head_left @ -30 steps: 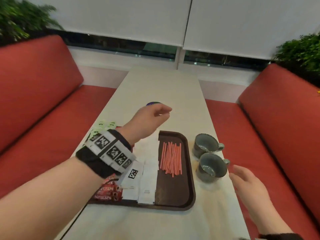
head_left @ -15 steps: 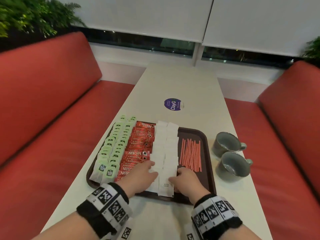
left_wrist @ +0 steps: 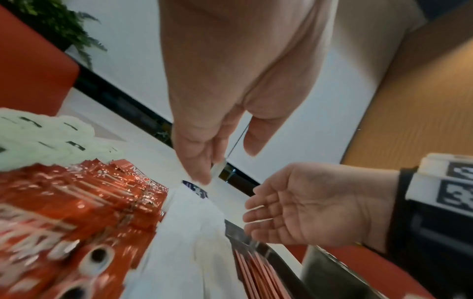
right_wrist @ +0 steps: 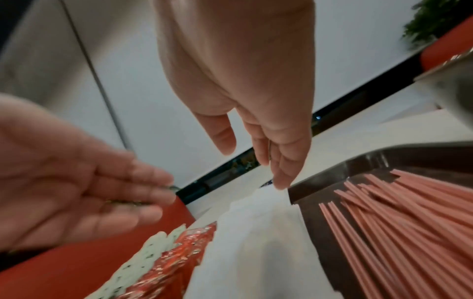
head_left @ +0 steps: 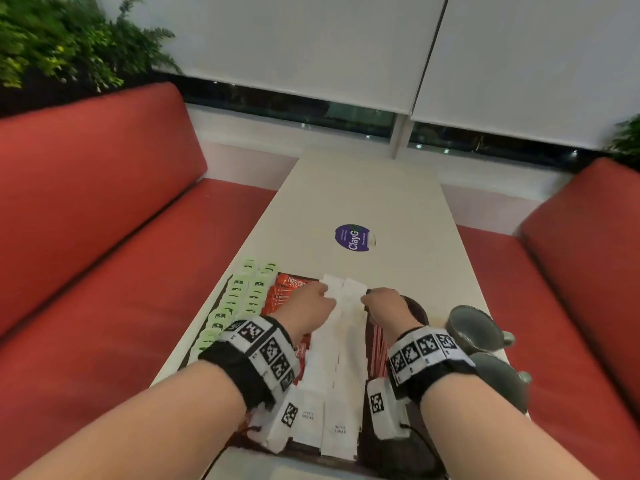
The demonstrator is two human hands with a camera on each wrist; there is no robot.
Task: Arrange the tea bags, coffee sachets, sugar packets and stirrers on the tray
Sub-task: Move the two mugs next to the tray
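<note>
Starting at the left, a red bench seat [head_left: 114, 237] runs alongside the pale table [head_left: 363, 202], with a leafy plant [head_left: 59, 46] behind its backrest. On the table sits the dark brown tray [head_left: 420, 311], and its leftmost rows are the green tea bags [head_left: 239, 296], overlapping one another in two columns. Just beside them lie the red coffee sachets [head_left: 284, 289], partly hidden under the left hand [head_left: 308, 310]. That hand reaches over the far end of the tray with its fingers straight and relaxed, the fingertips [left_wrist: 202, 172] touching the left edge of the white sugar packets [head_left: 332, 375]; it grips nothing. The sugar packets form two long columns down the middle of the tray, their near ends printed with small grey lettering. On their other side the right hand [head_left: 384, 306] mirrors the left, fingers extended and loosely together, fingertips [right_wrist: 281, 180] resting at the right edge of the far packets, holding nothing. Below that wrist the pink stirrers [right_wrist: 396, 222] lie side by side in a loose bundle on the tray floor, near its right rim. A round purple sticker [head_left: 352, 238] sits on the table beyond the tray. To the right of the tray, two grey cups [head_left: 474, 330] stand touching each other on the table, and another red bench seat [head_left: 571, 271] lies past them.
</note>
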